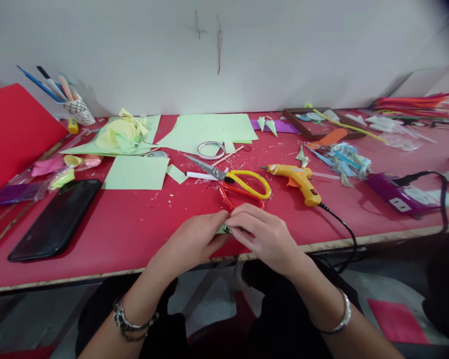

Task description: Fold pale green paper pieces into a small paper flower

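Note:
My left hand [198, 233] and my right hand [262, 234] meet at the front edge of the red table [134, 214], fingertips pinched together. Between them shows a bit of a small light green paper piece [221, 229]; most of it is hidden by my fingers. Just beyond my hands lie scissors [249, 182] with yellow and red handles, blades pointing to the far left. A white pen [202, 176] rests partly under them. To the right, a yellow glue gun [295, 180] lies on its side, its black cord running off the table edge.
A black phone [56, 222] and green paper sheets [136, 173] lie on the left. Behind the scissors is a roll of tape [211, 149]. On the right are blue tassels [346, 159], a purple power strip [396, 197] and a brown tray [314, 133]. A pen cup [78, 110] stands back left.

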Motion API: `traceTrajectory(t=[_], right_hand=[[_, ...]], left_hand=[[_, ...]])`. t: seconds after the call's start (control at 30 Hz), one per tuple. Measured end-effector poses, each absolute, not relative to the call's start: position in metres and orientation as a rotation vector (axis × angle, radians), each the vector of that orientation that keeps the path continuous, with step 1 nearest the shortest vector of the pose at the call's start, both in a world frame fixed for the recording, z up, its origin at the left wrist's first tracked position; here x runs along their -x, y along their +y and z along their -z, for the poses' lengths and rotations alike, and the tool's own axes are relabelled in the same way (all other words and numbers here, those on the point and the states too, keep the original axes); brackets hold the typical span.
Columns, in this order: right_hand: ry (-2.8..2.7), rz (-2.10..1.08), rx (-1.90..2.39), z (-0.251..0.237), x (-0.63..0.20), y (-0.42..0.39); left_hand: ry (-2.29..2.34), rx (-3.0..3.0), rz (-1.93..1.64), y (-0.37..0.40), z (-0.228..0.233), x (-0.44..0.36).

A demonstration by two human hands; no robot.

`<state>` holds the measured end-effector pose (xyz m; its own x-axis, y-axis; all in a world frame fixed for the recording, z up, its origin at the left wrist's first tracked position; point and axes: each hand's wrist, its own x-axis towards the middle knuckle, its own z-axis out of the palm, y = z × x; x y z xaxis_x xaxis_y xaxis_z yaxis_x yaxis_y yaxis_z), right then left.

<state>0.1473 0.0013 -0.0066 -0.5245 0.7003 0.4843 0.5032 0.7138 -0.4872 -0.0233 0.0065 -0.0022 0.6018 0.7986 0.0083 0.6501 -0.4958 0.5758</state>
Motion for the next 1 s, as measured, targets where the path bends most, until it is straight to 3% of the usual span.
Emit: traceTrajectory(t=[0.4,0.7,1.0], right_hand=[[-2.139,-0.493,0.963,0.010,-0.138,-0.003],[-1.730,-1.128,0.764,0.002,-0.147,0.003],[-1.748,-1.024,0.727,0.003,-0.149,0.008]], left_hand=[[1.129,-2.357,-0.352,0.008,-0.001,0.026],[1.248,-2.671,-0.394,0.010,-0.002,0.030],[1.209,-2.675,-0.432,0.008,0.000,0.028]])
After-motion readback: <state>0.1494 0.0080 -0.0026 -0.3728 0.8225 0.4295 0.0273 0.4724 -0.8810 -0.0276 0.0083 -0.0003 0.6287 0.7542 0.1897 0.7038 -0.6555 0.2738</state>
